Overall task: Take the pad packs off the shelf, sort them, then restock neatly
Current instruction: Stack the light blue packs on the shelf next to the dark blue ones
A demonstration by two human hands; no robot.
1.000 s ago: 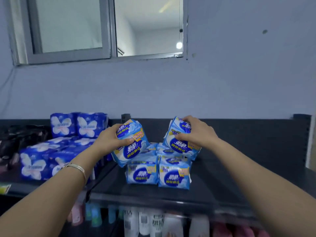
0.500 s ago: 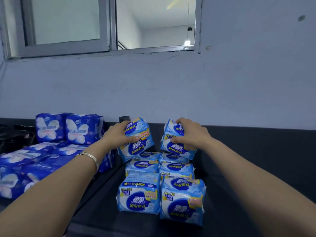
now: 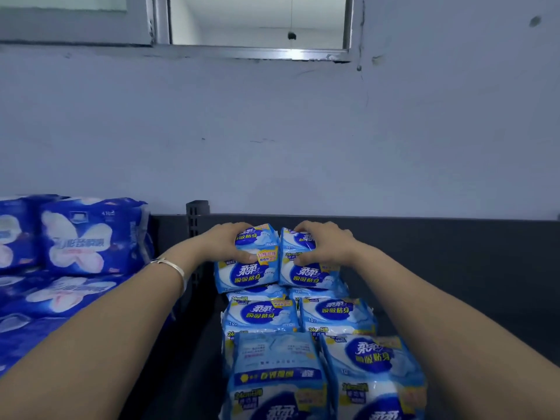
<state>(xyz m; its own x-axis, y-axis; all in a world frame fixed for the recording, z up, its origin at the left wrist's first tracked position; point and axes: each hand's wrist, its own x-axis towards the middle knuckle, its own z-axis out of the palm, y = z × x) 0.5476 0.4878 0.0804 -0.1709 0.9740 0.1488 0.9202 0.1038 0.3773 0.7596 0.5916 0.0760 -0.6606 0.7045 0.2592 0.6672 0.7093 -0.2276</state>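
Observation:
My left hand (image 3: 225, 244) grips a light-blue pad pack (image 3: 247, 269) from above, thumb on its front. My right hand (image 3: 321, 242) grips a second matching pack (image 3: 306, 272) right beside it. Both packs stand upright, side by side and touching, at the back of two rows of the same light-blue packs (image 3: 303, 353) on the dark shelf (image 3: 454, 283). The rows run toward me in two columns. One near pack (image 3: 277, 374) shows its back side.
Dark-blue pad packs with a white butterfly print (image 3: 88, 237) are piled on the shelf section to the left, behind a black upright post (image 3: 197, 213). A pale wall with a window (image 3: 257, 22) rises behind. Bare dark shelf lies to the right of the rows.
Both hands have brought their packs down and together, from held apart above the rows to standing side by side at the back. The camera has moved closer and lower.

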